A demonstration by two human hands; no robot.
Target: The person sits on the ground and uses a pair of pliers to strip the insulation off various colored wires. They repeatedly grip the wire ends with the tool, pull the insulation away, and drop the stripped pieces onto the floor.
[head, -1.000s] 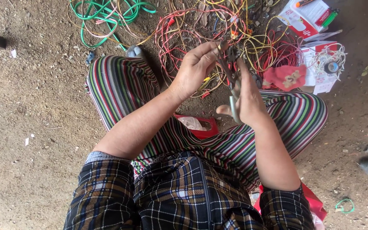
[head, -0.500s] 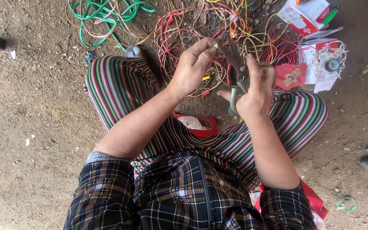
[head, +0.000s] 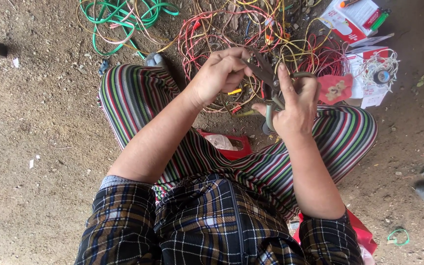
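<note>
I sit cross-legged on bare dirt in striped trousers (head: 138,98). My right hand (head: 295,105) grips the grey handles of a pair of wire strippers (head: 270,83), whose dark jaws point up and left. My left hand (head: 219,73) is pinched at the jaws, its fingertips closed on a thin wire that I can barely make out. Just beyond both hands lies a tangle of red and yellow wires (head: 251,34).
A green cable coil (head: 123,14) lies at the top left. White and red cardboard boxes (head: 357,19) and a small wire spool (head: 381,76) sit at the top right. A red tray (head: 231,147) rests between my legs. Red plastic (head: 364,235) shows by my right elbow.
Both hands have risen a little and my right hand has turned, opening the stripper handles outward; my left hand stays pinched at the jaws.
</note>
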